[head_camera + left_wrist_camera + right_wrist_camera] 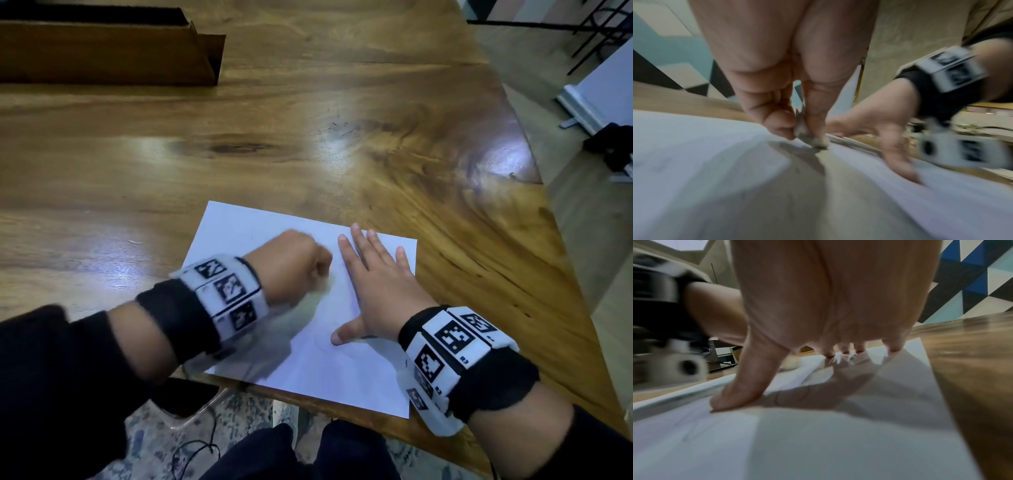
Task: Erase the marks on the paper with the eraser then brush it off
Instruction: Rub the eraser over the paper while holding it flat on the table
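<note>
The left hand (777, 91) pinches the eraser (807, 138), its tip on the paper (359, 377), just left of the flat, straight-fingered right hand (380, 287) pinning the sheet to the desk (308, 137); faint marks (blurred) seem nearest this grip.

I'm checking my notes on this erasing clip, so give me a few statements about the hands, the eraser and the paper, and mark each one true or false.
1. The left hand pinches the eraser against the paper. True.
2. The right hand is lifted clear of the paper. False: it lies flat on the sheet with fingers spread, holding it down.
3. The paper lies near the table's front edge. True.
4. The right hand holds a brush. False: it holds nothing.
5. The cardboard box sits on top of the paper. False: it stands far off at the table's back left.
</note>
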A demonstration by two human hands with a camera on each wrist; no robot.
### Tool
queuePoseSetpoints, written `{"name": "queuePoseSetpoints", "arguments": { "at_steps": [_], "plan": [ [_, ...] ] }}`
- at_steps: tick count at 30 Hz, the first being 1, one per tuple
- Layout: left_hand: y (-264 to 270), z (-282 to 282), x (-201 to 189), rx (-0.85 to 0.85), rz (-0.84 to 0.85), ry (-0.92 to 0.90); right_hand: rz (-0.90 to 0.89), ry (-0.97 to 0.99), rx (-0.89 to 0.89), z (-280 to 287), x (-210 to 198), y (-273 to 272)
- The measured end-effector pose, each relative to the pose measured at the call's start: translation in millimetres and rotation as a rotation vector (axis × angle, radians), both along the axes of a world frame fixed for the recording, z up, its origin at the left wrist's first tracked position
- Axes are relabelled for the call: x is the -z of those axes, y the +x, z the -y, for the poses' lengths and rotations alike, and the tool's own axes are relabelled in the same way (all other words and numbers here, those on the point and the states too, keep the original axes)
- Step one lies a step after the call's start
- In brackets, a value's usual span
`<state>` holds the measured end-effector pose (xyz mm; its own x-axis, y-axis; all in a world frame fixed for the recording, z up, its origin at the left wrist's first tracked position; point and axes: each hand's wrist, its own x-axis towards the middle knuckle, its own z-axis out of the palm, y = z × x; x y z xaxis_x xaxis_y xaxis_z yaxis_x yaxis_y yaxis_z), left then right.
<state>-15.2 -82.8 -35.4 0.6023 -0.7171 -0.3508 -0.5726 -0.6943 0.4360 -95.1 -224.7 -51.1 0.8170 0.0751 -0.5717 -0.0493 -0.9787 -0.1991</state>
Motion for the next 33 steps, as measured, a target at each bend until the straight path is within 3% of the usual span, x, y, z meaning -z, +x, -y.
{"name": "queuePoseSetpoints", "arguments": {
  "at_steps": [4,11,17,21,23,27,30,33],
  "plan": [
    [14,15,4,-0.147,0.048,-0.076,0.003,-0.007,-0.003,0,0,0],
    [-21,-17,-1,0.093,-0.068,0.035,-0.019,-0.014,-0.005,0,-3,0],
    [6,12,-2,-0.092,0.048,-0.072,-0.024,-0.026,-0.012,-1,-2,1],
    [-25,-15,1,0.123,-0.053,-0.001,-0.025,-0.011,-0.01,-1,-4,1],
    [-35,-23,3,0.152,-0.082,0.003,-0.031,-0.015,-0.016,0,-5,0],
    [-24,-21,2,0.078,-0.055,-0.001,-0.064,-0.04,-0.066,2,-6,-1],
    [-1,-11,2,-0.062,0.073,-0.069,-0.075,-0.063,-0.08,2,-7,-1],
    [-3,-8,7,-0.063,0.072,-0.112,-0.084,-0.056,-0.074,1,-8,0]
  ]
}}
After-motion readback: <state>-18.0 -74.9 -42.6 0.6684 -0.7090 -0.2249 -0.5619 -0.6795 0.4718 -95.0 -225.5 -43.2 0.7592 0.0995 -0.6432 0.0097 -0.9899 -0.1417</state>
